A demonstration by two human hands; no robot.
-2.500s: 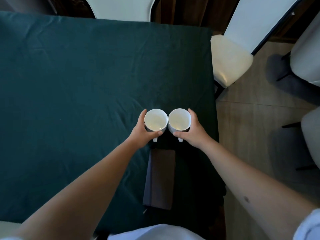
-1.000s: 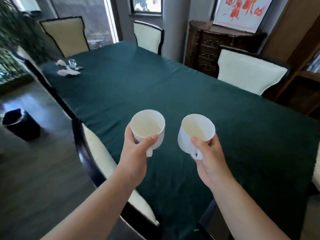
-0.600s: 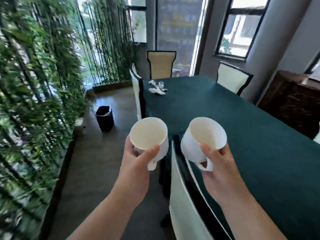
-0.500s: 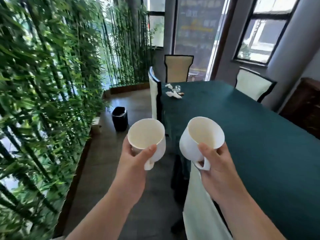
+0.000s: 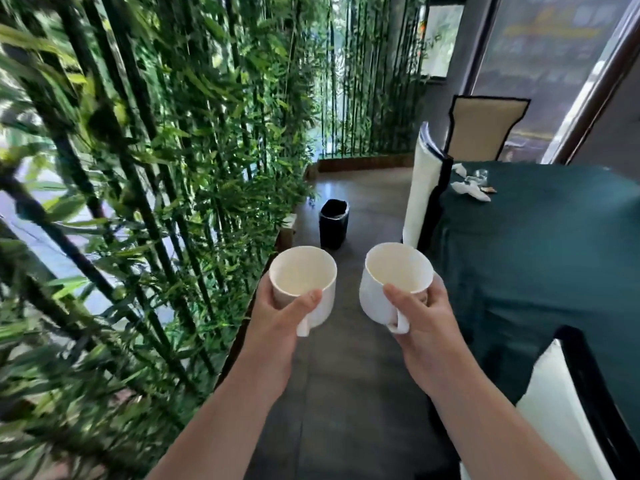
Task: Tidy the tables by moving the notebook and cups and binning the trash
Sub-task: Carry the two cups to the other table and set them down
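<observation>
Two empty white cups are held in front of me above the floor. My left hand [image 5: 277, 315] grips the left cup [image 5: 304, 282], thumb over its rim. My right hand [image 5: 422, 317] grips the right cup [image 5: 394, 282] near its handle. Crumpled white trash [image 5: 469, 187] with a small glass lies on the far corner of the green-clothed table [image 5: 540, 258] at the right. A black bin [image 5: 333, 224] stands on the floor ahead, beyond the cups. The notebook is out of view.
A dense bamboo screen [image 5: 145, 168] with a low planter edge runs along the left. Cream chairs with black frames stand at the table: one at the near right [image 5: 568, 417], one ahead [image 5: 424, 188], one at the far end [image 5: 485, 129]. A grey floor aisle [image 5: 346, 393] runs between them.
Both cups were lifted off the table, where the notebook stayed. My view has swung left from the table to the aisle beside the bamboo, and the bin now lies straight ahead.
</observation>
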